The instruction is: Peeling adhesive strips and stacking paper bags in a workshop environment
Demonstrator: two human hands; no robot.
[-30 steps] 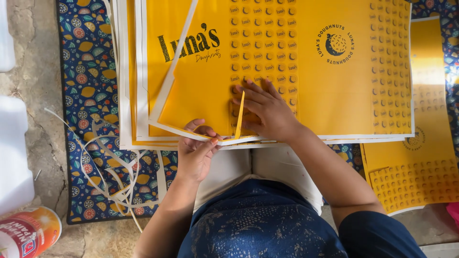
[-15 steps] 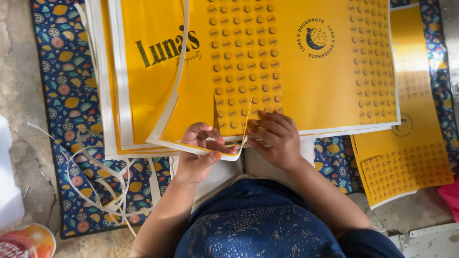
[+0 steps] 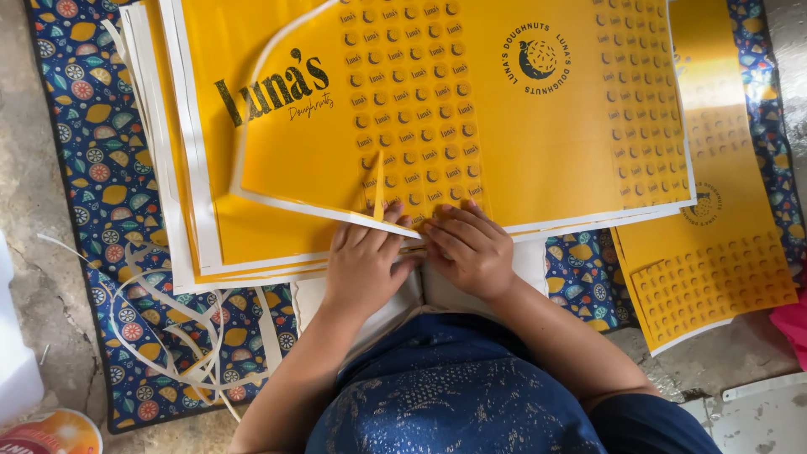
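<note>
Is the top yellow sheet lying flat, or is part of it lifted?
Partly lifted. The top yellow sheet has a narrow flap standing up near its front edge, just above the left hand and right hand.

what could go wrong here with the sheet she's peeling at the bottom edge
1. The narrow yellow sliver standing up beside the left hand looks thin and might tear off short.
2. The right hand presses the top yellow sheet near its edge; pulling could crease it or shift the stack.
3. Loose white strips lie nearby and could snag.
</note>
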